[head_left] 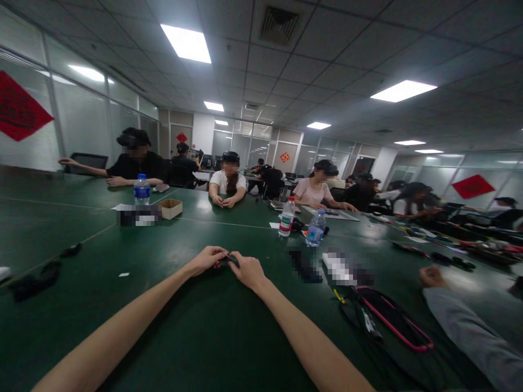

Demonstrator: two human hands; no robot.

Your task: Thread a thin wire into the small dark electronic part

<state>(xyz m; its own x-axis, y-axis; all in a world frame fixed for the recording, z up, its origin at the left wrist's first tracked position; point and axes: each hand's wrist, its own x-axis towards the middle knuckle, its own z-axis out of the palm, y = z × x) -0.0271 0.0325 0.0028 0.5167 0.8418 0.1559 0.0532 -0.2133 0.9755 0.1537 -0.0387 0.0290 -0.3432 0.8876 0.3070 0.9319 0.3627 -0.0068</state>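
My left hand (207, 260) and my right hand (247, 269) meet over the green table, with their fingertips pinched together. Between them is a small, thin dark piece (227, 258) with a light edge, too small to name. Both hands have fingers closed on it, and the fingers hide most of it. A small white scrap (123, 275) lies on the tabletop to the left of my left forearm.
Two bottles, one red-capped (286, 218) and one blue-capped (316, 230), stand ahead to the right. Farther left are another bottle (141, 190) and an open box (170, 208). A pink-edged black pouch (394, 318) with cables lies right, near a co-worker's grey sleeve (461, 321). Several people sit around.
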